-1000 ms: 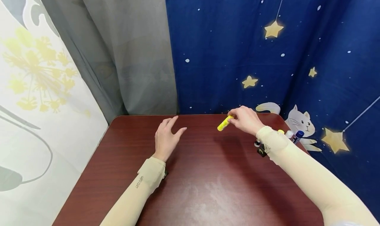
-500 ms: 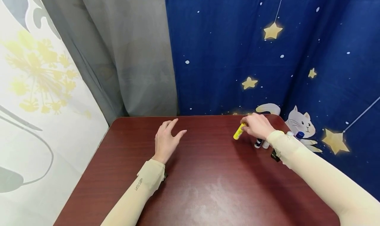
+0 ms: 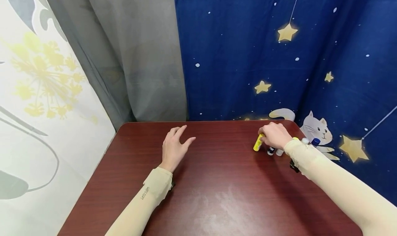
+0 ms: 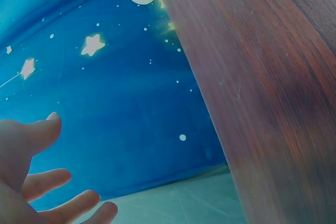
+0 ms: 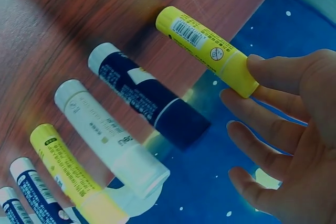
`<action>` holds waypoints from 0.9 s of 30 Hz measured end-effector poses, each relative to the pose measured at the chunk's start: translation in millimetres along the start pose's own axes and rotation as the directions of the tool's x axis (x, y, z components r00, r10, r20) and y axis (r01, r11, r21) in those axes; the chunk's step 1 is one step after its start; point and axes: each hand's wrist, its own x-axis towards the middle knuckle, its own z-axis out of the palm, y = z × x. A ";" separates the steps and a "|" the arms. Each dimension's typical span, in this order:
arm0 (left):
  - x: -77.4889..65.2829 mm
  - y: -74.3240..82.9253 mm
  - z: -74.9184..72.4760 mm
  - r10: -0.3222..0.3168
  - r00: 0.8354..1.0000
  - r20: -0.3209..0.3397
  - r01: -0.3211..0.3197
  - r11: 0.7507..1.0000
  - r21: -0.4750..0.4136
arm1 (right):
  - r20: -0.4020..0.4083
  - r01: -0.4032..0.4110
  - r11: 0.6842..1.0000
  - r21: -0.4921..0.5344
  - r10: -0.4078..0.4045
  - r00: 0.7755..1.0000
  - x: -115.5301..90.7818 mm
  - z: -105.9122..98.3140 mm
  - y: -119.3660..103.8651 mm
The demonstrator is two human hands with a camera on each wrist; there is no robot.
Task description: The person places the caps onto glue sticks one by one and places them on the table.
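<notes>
My right hand (image 3: 276, 136) pinches a yellow glue stick (image 5: 207, 51) by its top end between thumb and forefinger; the other fingers are spread apart from it. The stick's lower end is at or just above the table; contact cannot be told. Beside it stand a dark blue glue stick (image 5: 144, 95), a white glue stick (image 5: 110, 137), another yellow glue stick (image 5: 76, 174) and further dark blue sticks (image 5: 39, 192), in a row. My left hand (image 3: 173, 148) holds nothing, thumb and fingers apart, over the table's left-middle part; the left wrist view shows its loose fingers (image 4: 44, 182).
The reddish-brown table (image 3: 217, 181) reaches back to a blue star-patterned curtain (image 3: 229, 57) and a grey curtain (image 3: 149, 57). A white patterned panel (image 3: 46, 143) borders the left side. The glue stick row runs near the table's right edge, partly hidden behind my right wrist.
My right hand has moved right and lower with the yellow glue stick, up to the end of the row. The stick has turned more upright. My left hand has stayed put.
</notes>
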 end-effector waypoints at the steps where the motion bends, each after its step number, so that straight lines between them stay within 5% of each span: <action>1: 0.0 0.3 0.2 0.001 1.000 0.002 -0.001 1.000 -0.001 | 0.001 -0.002 1.000 -0.006 0.002 1.000 -1.6 -0.3 0.6; 27: -1.5 3.7 8.5 -0.016 0.999 0.038 0.016 1.000 -0.004 | 0.030 0.004 1.000 -0.012 -0.003 1.000 -15.9 -5.5 4.4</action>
